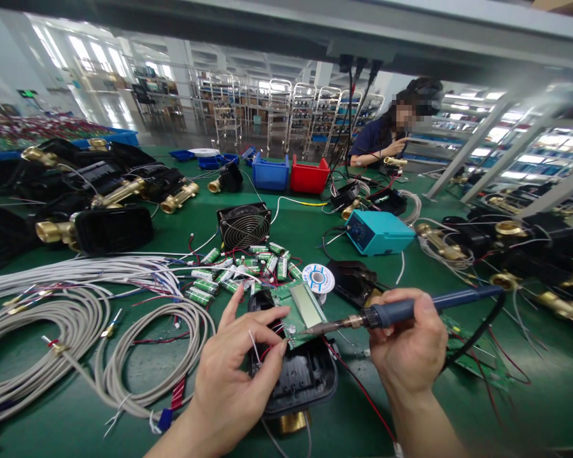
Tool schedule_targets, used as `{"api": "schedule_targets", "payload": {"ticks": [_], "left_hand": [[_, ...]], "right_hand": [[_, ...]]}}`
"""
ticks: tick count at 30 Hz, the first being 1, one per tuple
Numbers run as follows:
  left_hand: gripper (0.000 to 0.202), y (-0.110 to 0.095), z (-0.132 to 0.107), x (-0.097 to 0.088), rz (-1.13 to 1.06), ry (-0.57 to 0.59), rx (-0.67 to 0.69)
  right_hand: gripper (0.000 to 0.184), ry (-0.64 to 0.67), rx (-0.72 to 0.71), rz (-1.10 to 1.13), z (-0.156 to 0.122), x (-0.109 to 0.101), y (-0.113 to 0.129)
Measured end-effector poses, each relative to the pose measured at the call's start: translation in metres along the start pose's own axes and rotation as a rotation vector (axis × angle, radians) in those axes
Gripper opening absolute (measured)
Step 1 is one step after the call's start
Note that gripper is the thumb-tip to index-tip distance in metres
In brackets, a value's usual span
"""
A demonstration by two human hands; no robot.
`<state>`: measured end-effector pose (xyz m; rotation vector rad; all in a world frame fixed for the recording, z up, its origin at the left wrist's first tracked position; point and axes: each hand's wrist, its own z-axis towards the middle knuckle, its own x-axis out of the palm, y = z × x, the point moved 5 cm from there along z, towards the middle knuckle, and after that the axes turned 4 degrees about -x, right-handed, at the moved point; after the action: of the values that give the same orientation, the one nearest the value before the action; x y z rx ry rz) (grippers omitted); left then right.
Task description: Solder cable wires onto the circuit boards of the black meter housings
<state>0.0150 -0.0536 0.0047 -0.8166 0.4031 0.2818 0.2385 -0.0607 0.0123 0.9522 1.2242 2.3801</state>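
Observation:
My right hand point(408, 343) grips a soldering iron point(396, 310) like a pen, its metal tip touching the lower end of a green circuit board point(286, 294) with a grey display. Thumb and finger of my left hand point(241, 362) pinch together at the board's lower left corner, on what looks like a thin wire point(254, 345). Another left finger rests against the board's edge. The board lies tilted over an open black housing point(310, 375). Below the housing a brass fitting point(293, 422) sticks out. Red and black wires point(358, 381) run off to the right.
Behind the board are a solder spool point(318, 278), green batteries point(203, 285) and a fan point(244, 226). A teal soldering station point(379, 232) stands back right. Coiled grey cables point(157, 350) lie left; brass-fitted black housings point(112, 229) line the sides. A co-worker point(377, 137) sits opposite.

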Motion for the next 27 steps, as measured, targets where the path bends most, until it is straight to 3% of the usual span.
{"api": "schedule_targets", "payload": {"ticks": [3,6,10,14,19,27], "left_hand": [[0.018,0.000,0.000,0.000,-0.005,0.001,0.001],[0.017,0.001,0.000,0.000,-0.011,0.005,-0.005],[0.017,0.000,0.001,0.001,-0.002,0.004,-0.002],[0.018,-0.002,0.002,0.000,0.042,-0.040,0.022],[0.020,-0.002,0.003,0.000,0.031,-0.031,0.007],[0.015,0.003,0.001,0.001,-0.018,0.068,-0.016]], "right_hand": [[0.036,0.104,-0.044,0.074,0.000,0.004,0.003],[0.017,0.412,-0.150,0.040,-0.007,0.022,0.013],[0.023,0.864,-0.426,-0.271,-0.028,0.061,0.030],[0.017,1.149,-0.572,-0.567,-0.047,0.094,0.034],[0.017,1.221,-0.612,-0.650,-0.052,0.098,0.029],[0.013,1.091,-0.557,-0.643,-0.034,0.062,0.013]]}}
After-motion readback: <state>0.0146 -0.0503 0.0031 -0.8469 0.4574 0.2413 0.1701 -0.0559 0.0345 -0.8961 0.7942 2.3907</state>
